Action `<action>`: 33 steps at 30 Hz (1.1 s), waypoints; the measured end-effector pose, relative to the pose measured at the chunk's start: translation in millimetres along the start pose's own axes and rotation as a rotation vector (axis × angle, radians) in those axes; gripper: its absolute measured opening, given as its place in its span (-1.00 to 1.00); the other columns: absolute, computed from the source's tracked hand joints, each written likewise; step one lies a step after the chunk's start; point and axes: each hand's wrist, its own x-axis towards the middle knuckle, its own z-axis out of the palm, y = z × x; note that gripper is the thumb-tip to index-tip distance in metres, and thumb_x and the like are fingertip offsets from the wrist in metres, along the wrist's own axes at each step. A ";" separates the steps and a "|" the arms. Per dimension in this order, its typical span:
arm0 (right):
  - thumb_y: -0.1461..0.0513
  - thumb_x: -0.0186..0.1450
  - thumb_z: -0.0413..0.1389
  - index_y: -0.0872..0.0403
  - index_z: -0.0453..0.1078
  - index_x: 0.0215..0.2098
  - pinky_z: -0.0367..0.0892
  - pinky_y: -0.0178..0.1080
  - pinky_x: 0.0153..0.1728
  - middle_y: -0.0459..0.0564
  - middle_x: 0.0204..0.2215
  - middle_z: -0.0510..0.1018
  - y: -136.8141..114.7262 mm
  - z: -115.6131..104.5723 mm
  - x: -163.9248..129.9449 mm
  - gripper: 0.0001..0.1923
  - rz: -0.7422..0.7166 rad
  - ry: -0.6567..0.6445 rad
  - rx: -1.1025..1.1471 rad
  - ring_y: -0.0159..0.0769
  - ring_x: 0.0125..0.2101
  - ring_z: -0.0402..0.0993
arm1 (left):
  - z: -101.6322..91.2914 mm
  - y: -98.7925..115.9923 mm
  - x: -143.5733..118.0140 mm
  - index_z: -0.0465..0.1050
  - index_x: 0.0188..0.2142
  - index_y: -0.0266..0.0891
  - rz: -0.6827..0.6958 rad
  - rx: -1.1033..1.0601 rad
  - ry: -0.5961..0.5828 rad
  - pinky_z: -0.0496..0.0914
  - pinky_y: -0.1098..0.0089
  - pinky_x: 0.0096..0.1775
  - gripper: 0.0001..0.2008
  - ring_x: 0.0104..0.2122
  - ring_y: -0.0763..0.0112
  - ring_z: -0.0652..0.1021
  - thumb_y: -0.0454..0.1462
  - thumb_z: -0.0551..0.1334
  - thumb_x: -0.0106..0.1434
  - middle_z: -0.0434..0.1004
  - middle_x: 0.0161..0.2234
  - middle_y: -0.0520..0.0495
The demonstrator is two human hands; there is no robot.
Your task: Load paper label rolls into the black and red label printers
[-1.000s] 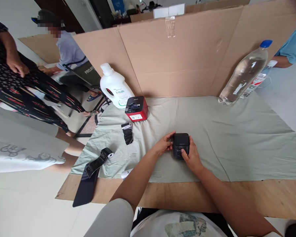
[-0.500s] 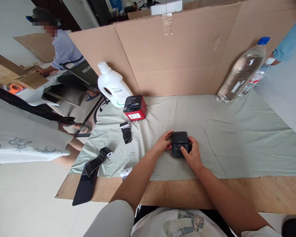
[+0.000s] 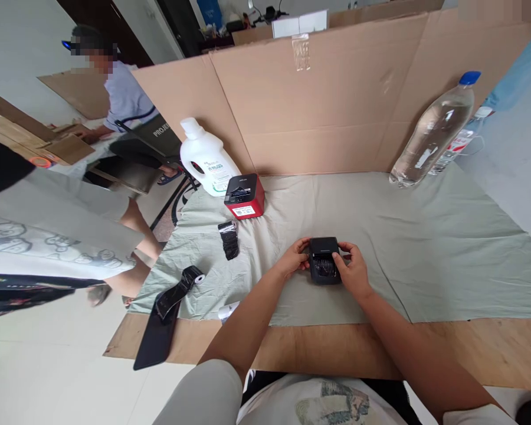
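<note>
I see a big cardboard wall (image 3: 336,106) standing at the back of the table. A pale green cloth (image 3: 446,248) covers most of the table top. At the back right a tall clear water bottle (image 3: 429,139) leans against the cardboard. At the back left stands a white jug (image 3: 206,158), and just beside it sits a small red and black box (image 3: 245,196). A long black strip (image 3: 161,321) hangs over the left edge of the cloth.

Near the middle of the cloth sits a little black printer (image 3: 324,260). It lies right between my two hands. My left hand (image 3: 294,260) touches its left side with curled fingers. My right hand (image 3: 354,271) grips its right side, with the thumb pressed on the front part. Both hands are closed on it, not spread. The printer's long side runs away from me, toward the cardboard. Its shiny open part faces up and sits nearest to me.
</note>
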 end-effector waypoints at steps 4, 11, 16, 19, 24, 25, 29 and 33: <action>-0.08 0.27 0.05 0.04 0.36 -0.24 0.42 -0.04 -0.18 0.08 -0.29 0.54 -7.9 -1.9 14.8 -0.63 -0.026 0.005 -0.064 -0.16 -0.26 0.46 | -0.7 0.3 -0.5 0.26 0.18 -0.11 0.001 -0.008 -0.009 0.23 0.62 -0.66 -0.30 -0.64 0.78 0.41 -0.53 0.15 0.03 0.13 0.32 -0.20; -0.09 0.36 -0.10 0.05 0.35 0.08 0.43 -0.08 -0.17 0.16 0.01 0.50 -8.2 2.9 23.8 -0.47 -0.034 -0.099 0.040 -0.13 -0.07 0.45 | -2.1 -1.3 -0.3 0.22 0.20 -0.09 0.018 -0.037 -0.028 0.24 0.62 -0.65 -0.29 -0.61 0.76 0.40 -0.43 0.26 0.03 0.06 0.35 -0.22; -0.07 0.37 -0.09 0.07 0.37 0.06 0.40 -0.03 -0.06 0.17 -0.01 0.52 9.8 -4.6 9.2 -0.50 0.007 -0.085 0.068 -0.13 -0.06 0.47 | 0.2 -1.4 -1.8 0.28 0.13 -0.16 0.002 0.044 0.044 0.22 0.59 -0.63 -0.41 -0.60 0.71 0.39 -0.41 0.25 0.08 0.22 0.27 -0.21; -0.06 0.38 -0.11 0.09 0.39 0.00 0.38 0.02 -0.02 0.16 -0.08 0.55 19.5 -5.2 0.6 -0.51 0.017 -0.050 0.040 -0.12 -0.07 0.48 | 8.9 5.9 -10.6 0.38 0.02 -0.22 0.078 0.347 0.351 0.36 0.49 -0.46 -0.60 -0.49 0.57 0.45 -0.41 0.19 0.16 0.41 0.11 -0.18; -0.05 0.39 -0.13 0.07 0.40 -0.06 0.36 0.02 -0.01 0.13 -0.13 0.55 20.5 -1.0 -2.5 -0.55 -0.074 -0.056 -0.025 -0.12 -0.09 0.46 | 34.8 26.3 -18.8 0.54 -0.18 -0.17 0.467 0.850 0.410 0.33 0.19 0.02 -0.78 -0.13 0.18 0.45 -0.36 0.15 0.26 0.56 -0.18 -0.14; -0.05 0.39 -0.13 0.07 0.40 -0.07 0.36 0.01 -0.02 0.12 -0.14 0.55 20.0 -0.7 -2.1 -0.55 -0.078 -0.049 -0.027 -0.12 -0.09 0.46 | 39.5 29.2 -16.4 0.56 -0.20 -0.17 0.480 0.917 0.329 0.30 0.16 0.05 -0.79 -0.10 0.14 0.43 -0.36 0.16 0.25 0.58 -0.20 -0.14; -0.05 0.39 -0.14 0.06 0.41 -0.10 0.37 -0.01 -0.04 0.11 -0.16 0.56 20.7 -1.7 -1.7 -0.55 -0.064 -0.026 -0.004 -0.13 -0.12 0.47 | 51.3 34.2 0.3 0.58 -0.21 -0.21 0.408 1.167 0.146 0.21 0.10 0.09 -0.80 -0.03 0.01 0.37 -0.38 0.26 0.16 0.58 -0.21 -0.22; -0.04 0.40 -0.15 0.06 0.41 -0.12 0.38 -0.02 -0.05 0.10 -0.19 0.56 22.5 -1.8 -2.4 -0.56 -0.075 -0.013 -0.003 -0.14 -0.14 0.47 | 58.2 37.2 12.1 0.58 -0.34 -0.26 0.363 1.341 0.114 0.21 0.10 0.05 -0.87 -0.03 -0.04 0.37 -0.42 0.29 0.11 0.52 -0.20 -0.31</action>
